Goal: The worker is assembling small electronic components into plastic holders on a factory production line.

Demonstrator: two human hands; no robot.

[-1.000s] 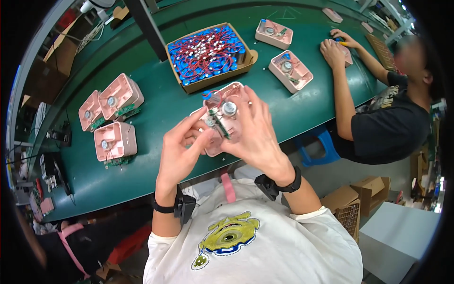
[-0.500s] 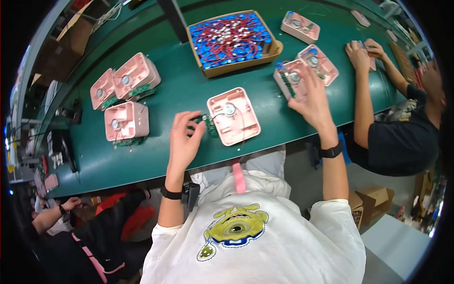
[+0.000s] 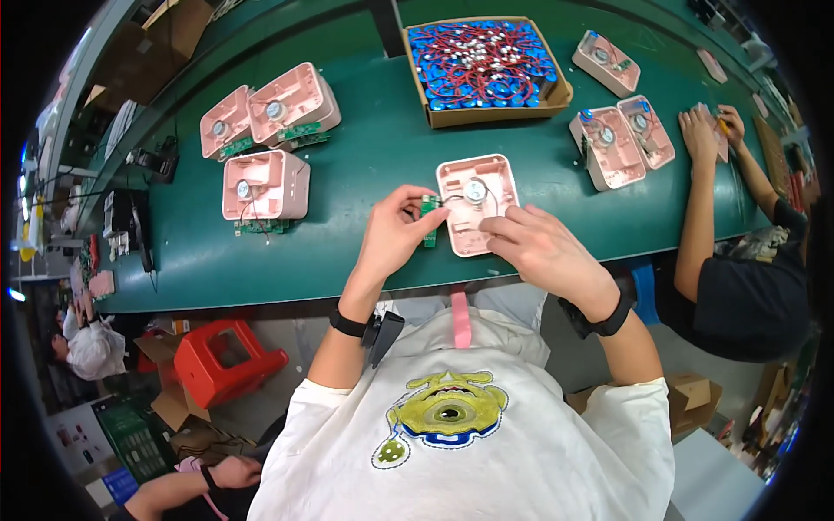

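A shallow pink plastic case (image 3: 455,170) lies open side up in front of me, with a round metal speaker (image 3: 475,190) and thin wires inside. At its left edge, my left hand (image 3: 395,230) pinches a green circuit board (image 3: 429,227) between thumb and fingers. My right hand (image 3: 552,253) reaches over the case's lower right part, fingers curled together. Its fingertips are at the inside of the case; they hide what they hold, if anything.
Several pink cases (image 3: 291,100) with green boards stand at the left. Beyond, a cardboard box (image 3: 495,114) holds blue battery packs with red wires. More pink cases (image 3: 612,165) lie at the right, near a co-worker's hands (image 3: 699,135). A red stool (image 3: 195,373) stands below the table's left side.
My right hand has left the pink cases at the right and come to the case in front of me. My left hand has closed on the circuit board. The whole view has shifted.
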